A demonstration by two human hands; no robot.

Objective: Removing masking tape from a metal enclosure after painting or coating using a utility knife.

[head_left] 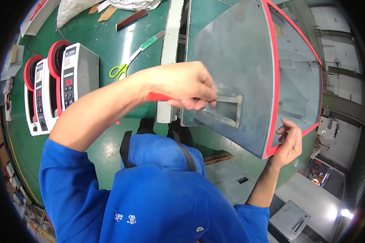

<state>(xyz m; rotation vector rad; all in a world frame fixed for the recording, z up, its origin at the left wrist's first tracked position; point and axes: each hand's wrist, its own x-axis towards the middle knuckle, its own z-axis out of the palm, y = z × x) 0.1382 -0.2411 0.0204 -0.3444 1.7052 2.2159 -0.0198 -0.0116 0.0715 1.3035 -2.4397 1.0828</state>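
Note:
A large grey metal box (239, 60) stands on its side at the right, with red tape (275, 73) along the rim of its opening. My left hand (194, 87) is closed in front of the box's side, by a rectangular cutout (238, 111). From the heel of that hand pokes a slim red piece (158, 96); whether it is a handle or a strip is unclear, and its far end is hidden. My right hand (288, 142) curls over the taped lower rim near the front corner, fingers bent toward the opening.
Two white tape dispensers (83, 69) with red rolls stand on the green table (109, 38) at the left. Green-handled scissors (127, 64) and a dark red bar (132, 20) lie beyond my left arm. A pale metal beam (172, 36) runs beside the box. Grey panels lie lower right.

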